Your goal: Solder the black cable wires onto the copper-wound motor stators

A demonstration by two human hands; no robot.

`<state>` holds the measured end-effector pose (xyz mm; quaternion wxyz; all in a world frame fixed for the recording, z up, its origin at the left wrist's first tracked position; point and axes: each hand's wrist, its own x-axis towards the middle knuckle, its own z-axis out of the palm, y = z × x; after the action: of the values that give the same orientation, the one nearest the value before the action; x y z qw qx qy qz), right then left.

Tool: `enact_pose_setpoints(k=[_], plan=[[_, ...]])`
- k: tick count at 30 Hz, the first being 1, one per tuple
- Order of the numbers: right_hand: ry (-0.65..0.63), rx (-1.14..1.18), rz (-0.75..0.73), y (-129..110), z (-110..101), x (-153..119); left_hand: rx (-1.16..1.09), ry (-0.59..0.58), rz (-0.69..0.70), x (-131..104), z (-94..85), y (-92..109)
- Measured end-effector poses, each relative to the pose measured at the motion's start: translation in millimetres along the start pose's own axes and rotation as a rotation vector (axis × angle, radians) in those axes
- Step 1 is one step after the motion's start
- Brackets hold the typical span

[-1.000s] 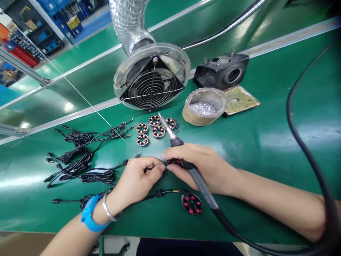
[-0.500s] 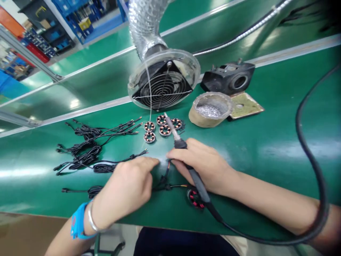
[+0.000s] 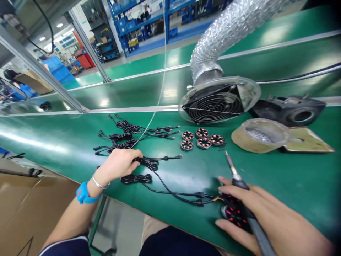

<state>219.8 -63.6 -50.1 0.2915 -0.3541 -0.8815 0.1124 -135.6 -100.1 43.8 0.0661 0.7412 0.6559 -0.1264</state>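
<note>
My right hand (image 3: pixel 274 213) has a soldering iron (image 3: pixel 246 199) in its grip, the metal tip pointing away from me. Its fingers also spread around a small motor stator with red windings (image 3: pixel 234 215) on the bench. Two black cables (image 3: pixel 173 193) run to this stator; whether their wires are joined to it is hidden. At the left, my left hand (image 3: pixel 119 163) is closed on a coiled black cable (image 3: pixel 149 163), fingertips partly out of sight. Several more coiled cables (image 3: pixel 125 135) lie beyond it. Several copper-wound stators (image 3: pixel 204 143) sit near the bench's middle.
A fume extractor fan (image 3: pixel 215 106) with a silver duct (image 3: pixel 226 35) stands behind the stators. Right of it are a tub of metal shavings (image 3: pixel 261 137), a yellowish sponge tray (image 3: pixel 306 140) and a black iron holder (image 3: pixel 295 110). A thin solder strand (image 3: pixel 162 78) hangs down.
My left hand has moved left onto a coiled cable. My right hand, still with the soldering iron, has come down around the red-wound stator. The view has shifted left.
</note>
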Motion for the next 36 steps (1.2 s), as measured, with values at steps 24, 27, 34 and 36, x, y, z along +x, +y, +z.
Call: enact_pose_setpoints(k=[24,27,34,36], plan=[[-0.005,-0.216,-0.230,-38,-1,86,-0.055,0.076,-0.104,-75,-64.6,-61],[-0.100,-0.243,-0.207,-58,9,170,0.042,0.178,-0.368,-56,-100.7,-118],[-0.214,-0.350,0.005,-61,75,400,0.060,0.568,-0.560,84,-115.8,-202],[-0.238,-0.367,0.077,-46,94,440,0.024,0.578,-0.520,107,-96.3,-207]])
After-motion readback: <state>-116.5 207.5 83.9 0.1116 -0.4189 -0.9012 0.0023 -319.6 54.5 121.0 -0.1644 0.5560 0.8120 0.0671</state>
